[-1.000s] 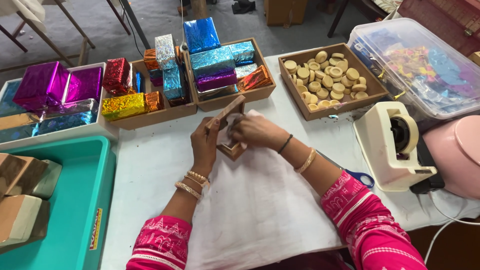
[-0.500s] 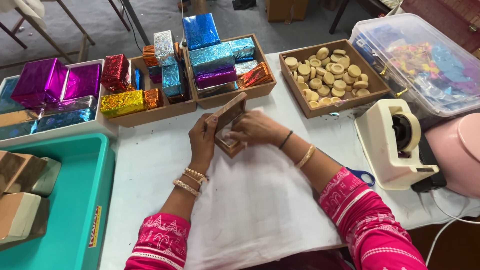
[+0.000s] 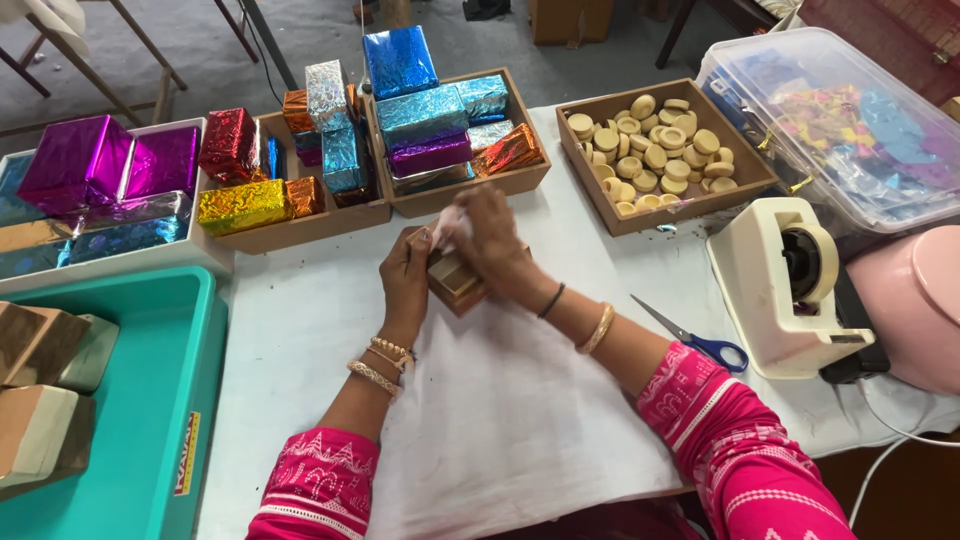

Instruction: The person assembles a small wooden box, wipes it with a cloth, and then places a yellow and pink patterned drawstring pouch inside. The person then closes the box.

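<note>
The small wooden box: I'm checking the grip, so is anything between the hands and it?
Mostly no. The left hand holds the small wooden box directly at its left side. The right hand lies over its top, with a bit of white paper at the fingers; whether that paper sits between palm and box is hidden.

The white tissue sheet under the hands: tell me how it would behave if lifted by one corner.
The white tissue sheet would probably flop and drape, since it lies thin and faintly creased on the table. It looks very light, so it may drift or slide. It seems apt to tear if tugged while the small cardboard box rests on it.
</note>
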